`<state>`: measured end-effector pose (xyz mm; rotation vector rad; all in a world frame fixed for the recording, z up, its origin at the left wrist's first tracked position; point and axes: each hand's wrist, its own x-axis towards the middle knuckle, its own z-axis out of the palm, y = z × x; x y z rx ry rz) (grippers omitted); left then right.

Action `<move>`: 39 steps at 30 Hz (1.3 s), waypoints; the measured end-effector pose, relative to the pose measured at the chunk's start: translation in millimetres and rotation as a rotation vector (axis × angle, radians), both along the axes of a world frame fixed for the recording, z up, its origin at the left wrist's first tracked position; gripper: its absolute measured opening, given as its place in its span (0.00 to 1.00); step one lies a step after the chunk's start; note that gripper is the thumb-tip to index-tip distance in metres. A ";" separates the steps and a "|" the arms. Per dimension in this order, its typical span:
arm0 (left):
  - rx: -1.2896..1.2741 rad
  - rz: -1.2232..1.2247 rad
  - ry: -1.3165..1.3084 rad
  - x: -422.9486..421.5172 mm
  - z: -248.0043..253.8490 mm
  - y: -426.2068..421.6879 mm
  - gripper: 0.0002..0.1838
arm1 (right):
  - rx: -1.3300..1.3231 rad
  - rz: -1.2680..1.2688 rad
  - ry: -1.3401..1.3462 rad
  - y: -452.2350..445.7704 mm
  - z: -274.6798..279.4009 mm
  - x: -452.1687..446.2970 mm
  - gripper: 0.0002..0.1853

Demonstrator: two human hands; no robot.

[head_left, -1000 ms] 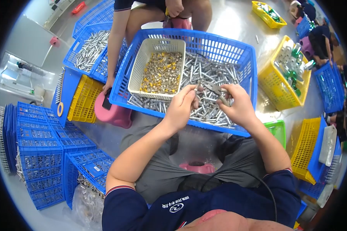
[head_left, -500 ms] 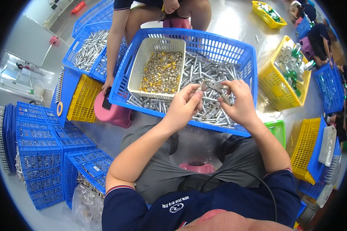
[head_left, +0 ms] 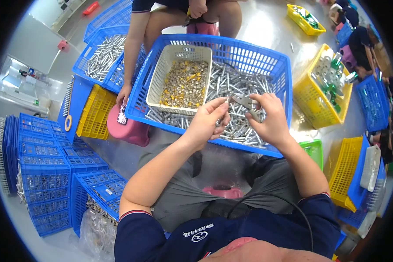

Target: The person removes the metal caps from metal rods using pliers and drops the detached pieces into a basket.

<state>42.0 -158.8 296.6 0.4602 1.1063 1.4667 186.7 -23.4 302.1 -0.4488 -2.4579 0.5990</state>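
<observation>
My right hand (head_left: 268,114) is closed around a pair of pliers (head_left: 243,102), whose jaws point left toward my left hand. Thumb and fingers of my left hand (head_left: 208,121) pinch a small piece (head_left: 227,100) at the plier tips; its shape is too small to tell. Both hands are over the big blue basket (head_left: 179,127), which holds many silver metal rods (head_left: 238,126). Inside it, at the left, sits a cream basket (head_left: 154,89) with small silver and yellow bits (head_left: 184,83).
Across the basket sits a co-worker, one hand (head_left: 198,8) on yellow-handled pliers, the other by a phone (head_left: 122,114) on a pink stool (head_left: 127,131). A yellow basket (head_left: 308,100) with green and clear parts stands right. Blue crates (head_left: 46,183) are stacked left.
The pliers and my left fingertips have shifted slightly against each other. The co-worker's hand has moved at the phone, whose screen now looks bright. The view has shifted slightly.
</observation>
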 end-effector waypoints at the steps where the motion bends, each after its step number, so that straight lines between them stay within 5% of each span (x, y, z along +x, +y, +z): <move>1: 0.000 0.001 0.001 -0.5 -2.9 1.0 0.16 | -0.017 0.010 0.000 -0.5 -0.3 -0.1 0.20; 11: 0.165 0.192 0.260 7.0 -11.3 11.9 0.15 | -0.652 0.026 -0.109 -12.1 1.5 2.4 0.23; 21: 0.179 0.172 0.263 10.2 -15.4 16.3 0.11 | -0.679 0.080 -0.017 -9.1 -8.3 2.9 0.18; 30: 0.205 0.228 0.526 16.3 -22.9 17.7 0.10 | -0.886 0.045 -0.127 -15.3 2.5 4.6 0.15; 39: 0.149 0.220 0.446 12.5 -20.7 22.5 0.12 | -1.241 0.069 -0.086 -17.2 -3.8 -1.0 0.09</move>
